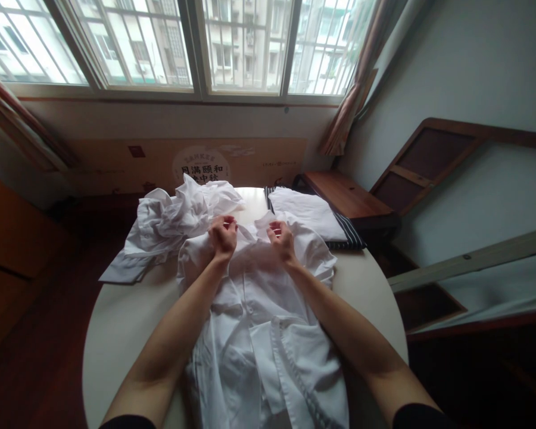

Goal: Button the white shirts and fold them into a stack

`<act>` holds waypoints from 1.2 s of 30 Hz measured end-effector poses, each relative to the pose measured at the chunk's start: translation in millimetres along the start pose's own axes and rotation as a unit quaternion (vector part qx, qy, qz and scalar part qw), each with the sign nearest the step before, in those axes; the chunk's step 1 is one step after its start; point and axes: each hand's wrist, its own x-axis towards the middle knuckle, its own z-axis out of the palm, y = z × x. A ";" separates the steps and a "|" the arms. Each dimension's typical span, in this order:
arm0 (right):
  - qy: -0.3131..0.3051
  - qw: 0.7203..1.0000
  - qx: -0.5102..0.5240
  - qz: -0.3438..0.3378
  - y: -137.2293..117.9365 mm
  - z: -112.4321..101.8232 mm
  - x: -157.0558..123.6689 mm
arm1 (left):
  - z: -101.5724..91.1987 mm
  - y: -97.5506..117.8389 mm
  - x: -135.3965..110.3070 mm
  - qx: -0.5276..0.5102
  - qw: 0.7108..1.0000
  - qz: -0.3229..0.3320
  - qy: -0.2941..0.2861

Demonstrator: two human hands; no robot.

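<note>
A white button-up shirt [268, 298] lies front up across the table, its collar end away from me and its lower part running toward my body. At the collar, my left hand [224, 236] is closed with thumb and fingers pinched on the left side of the fabric. Opposite it, my right hand [281, 239] pinches the right side of the collar. The fabric between the two hands is slightly lifted. Wrinkles and loose folds cover the shirt's lower part.
A crumpled heap of white clothes [174, 217] sits at the table's back left. At the back right, a folded white garment [301, 208] rests on dark striped cloth [351, 232]. The round white table [116, 333] stands before a printed cardboard panel [259, 158] and a brown wooden bench [348, 193].
</note>
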 end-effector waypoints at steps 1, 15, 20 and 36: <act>-0.005 0.999 -0.034 -0.032 -3.1 -2.1 -3.0 | -0.4 1.2 6.2 0.007 1.000 0.007 -0.008; -0.142 0.923 -0.347 -0.084 -11.2 0.4 6.0 | -23.6 49.4 -20.7 0.176 0.948 0.164 -0.207; -0.107 0.957 -0.250 -0.097 -5.6 -1.9 2.2 | -11.6 31.2 -50.1 0.088 0.978 0.061 -0.182; -0.048 0.950 -0.224 -0.213 -26.8 3.6 -29.8 | -2.0 2.4 -38.7 -0.178 0.969 -0.052 -0.166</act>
